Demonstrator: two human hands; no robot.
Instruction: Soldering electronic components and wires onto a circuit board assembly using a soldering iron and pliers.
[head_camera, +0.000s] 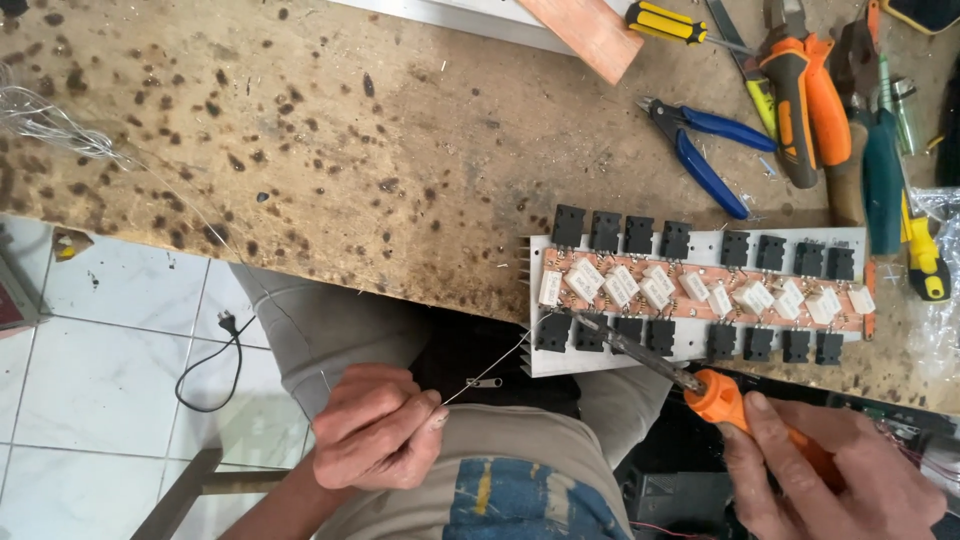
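Scorched table (300, 150): our right hand (830, 470) grips orange-handled soldering iron (690, 385), tip up-left at circuit board (700, 295); left hand (375, 428) pinches, probably, solder wire (490, 370).

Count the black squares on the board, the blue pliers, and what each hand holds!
Black squares: 16
Blue pliers: 1
Soldering iron, in the right hand: 1
Thin wire, in the left hand: 1
Total: 19

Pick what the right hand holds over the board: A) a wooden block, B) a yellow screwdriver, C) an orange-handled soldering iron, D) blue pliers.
C: the right hand grips an orange-handled soldering iron whose tip reaches the board, while the blue pliers and yellow screwdriver lie untouched on the bench.
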